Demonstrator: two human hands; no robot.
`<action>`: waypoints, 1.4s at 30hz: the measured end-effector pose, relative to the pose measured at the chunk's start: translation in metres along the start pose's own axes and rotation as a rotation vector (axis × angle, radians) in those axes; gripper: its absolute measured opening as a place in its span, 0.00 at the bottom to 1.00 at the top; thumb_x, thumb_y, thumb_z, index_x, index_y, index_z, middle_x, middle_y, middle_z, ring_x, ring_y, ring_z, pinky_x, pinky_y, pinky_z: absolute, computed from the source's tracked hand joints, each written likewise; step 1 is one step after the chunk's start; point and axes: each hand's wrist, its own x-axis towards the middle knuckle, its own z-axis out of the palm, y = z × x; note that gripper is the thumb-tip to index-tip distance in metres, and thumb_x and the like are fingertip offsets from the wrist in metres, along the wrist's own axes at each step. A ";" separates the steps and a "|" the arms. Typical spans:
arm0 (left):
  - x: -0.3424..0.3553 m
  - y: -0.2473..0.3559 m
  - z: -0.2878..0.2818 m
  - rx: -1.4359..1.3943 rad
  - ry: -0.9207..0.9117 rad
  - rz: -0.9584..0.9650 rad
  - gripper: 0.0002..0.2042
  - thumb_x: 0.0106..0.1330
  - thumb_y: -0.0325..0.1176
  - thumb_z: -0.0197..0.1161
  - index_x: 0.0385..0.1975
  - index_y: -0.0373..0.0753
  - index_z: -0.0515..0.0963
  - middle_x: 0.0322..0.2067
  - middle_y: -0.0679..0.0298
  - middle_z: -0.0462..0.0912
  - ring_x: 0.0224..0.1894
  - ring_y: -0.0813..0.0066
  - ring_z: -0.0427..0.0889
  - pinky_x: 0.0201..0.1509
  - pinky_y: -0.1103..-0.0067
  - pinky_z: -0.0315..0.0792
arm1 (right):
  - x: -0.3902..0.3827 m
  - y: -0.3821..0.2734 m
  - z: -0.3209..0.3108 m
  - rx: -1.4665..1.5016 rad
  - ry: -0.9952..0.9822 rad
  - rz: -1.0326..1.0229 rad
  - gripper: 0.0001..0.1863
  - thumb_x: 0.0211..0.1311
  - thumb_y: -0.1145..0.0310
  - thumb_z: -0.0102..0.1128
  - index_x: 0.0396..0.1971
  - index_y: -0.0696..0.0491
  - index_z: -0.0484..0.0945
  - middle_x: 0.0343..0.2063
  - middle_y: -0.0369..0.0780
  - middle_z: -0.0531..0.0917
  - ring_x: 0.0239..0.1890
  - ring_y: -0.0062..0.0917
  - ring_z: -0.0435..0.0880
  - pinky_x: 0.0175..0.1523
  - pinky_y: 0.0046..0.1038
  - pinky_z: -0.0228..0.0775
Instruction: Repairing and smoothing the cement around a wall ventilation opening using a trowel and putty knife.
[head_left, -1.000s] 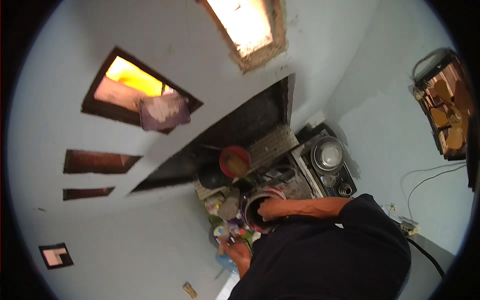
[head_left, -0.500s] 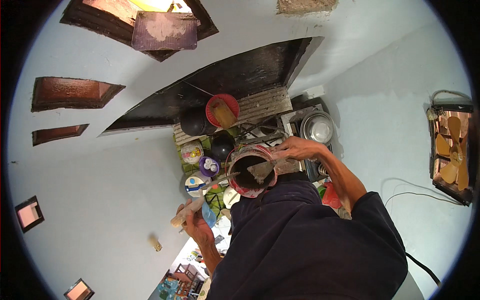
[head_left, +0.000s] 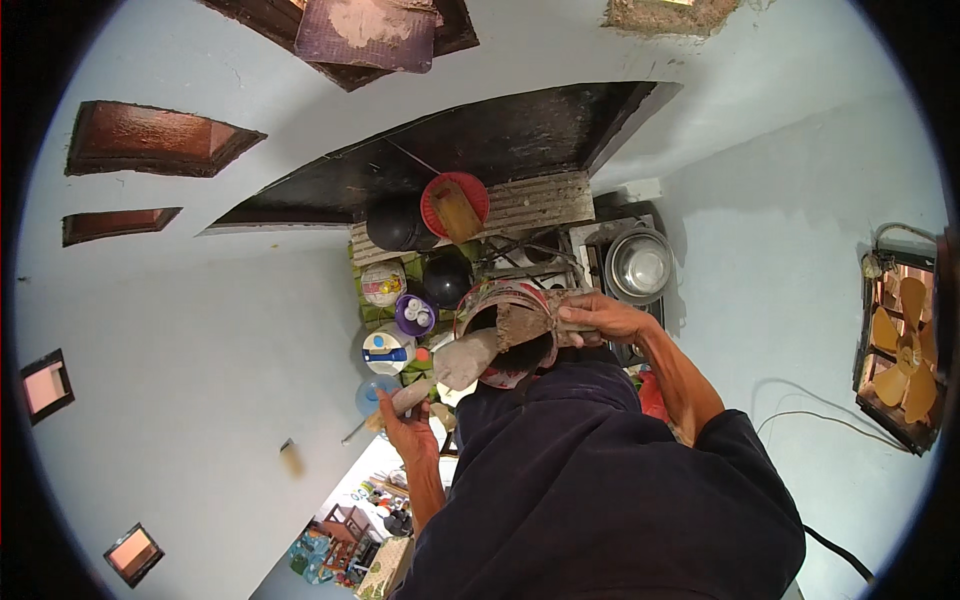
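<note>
Surrounding the work place, the pale wall (head_left: 200, 330) has one long black recess (head_left: 520, 140) on its far side. At the right there is a fan (head_left: 910, 350) with orange blades. Near the middle, just in front of the person's body, is the bucket (head_left: 505, 293), with red on its side and a dark inside. To the right of it and farther, there is a metal pot (head_left: 640, 265). Beyond the bucket, a red basin (head_left: 480, 192) holds a brown block (head_left: 455, 212). The right hand (head_left: 605, 318) is clamped on a flat grey tool (head_left: 524, 322) above the bucket mouth. The left hand (head_left: 412, 435) is closed around the handle of a trowel (head_left: 465, 360), whose dirty blade is at the mouth's left edge. Whether both tools touch, I cannot tell.
</note>
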 end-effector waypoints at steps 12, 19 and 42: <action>-0.051 0.049 0.066 -0.180 -0.107 0.077 0.19 0.76 0.48 0.68 0.46 0.35 0.80 0.42 0.57 0.88 0.38 0.73 0.88 0.34 0.83 0.84 | -0.046 -0.071 0.083 -0.292 0.086 -0.463 0.17 0.79 0.62 0.70 0.59 0.54 0.80 0.51 0.38 0.84 0.53 0.22 0.83 0.58 0.29 0.79; -0.087 0.083 0.101 -0.249 -0.204 0.201 0.19 0.77 0.49 0.64 0.50 0.36 0.78 0.46 0.52 0.89 0.36 0.70 0.88 0.35 0.81 0.84 | -0.026 -0.078 0.102 -0.868 0.448 -1.107 0.25 0.63 0.77 0.79 0.58 0.52 0.80 0.48 0.44 0.86 0.47 0.37 0.85 0.49 0.36 0.79; -0.098 0.098 0.109 -0.360 -0.189 0.188 0.16 0.77 0.45 0.67 0.47 0.36 0.78 0.43 0.54 0.87 0.33 0.76 0.88 0.29 0.87 0.84 | -0.051 -0.033 0.061 -0.643 0.716 -1.069 0.24 0.68 0.83 0.72 0.60 0.51 0.77 0.46 0.41 0.83 0.47 0.22 0.82 0.48 0.30 0.77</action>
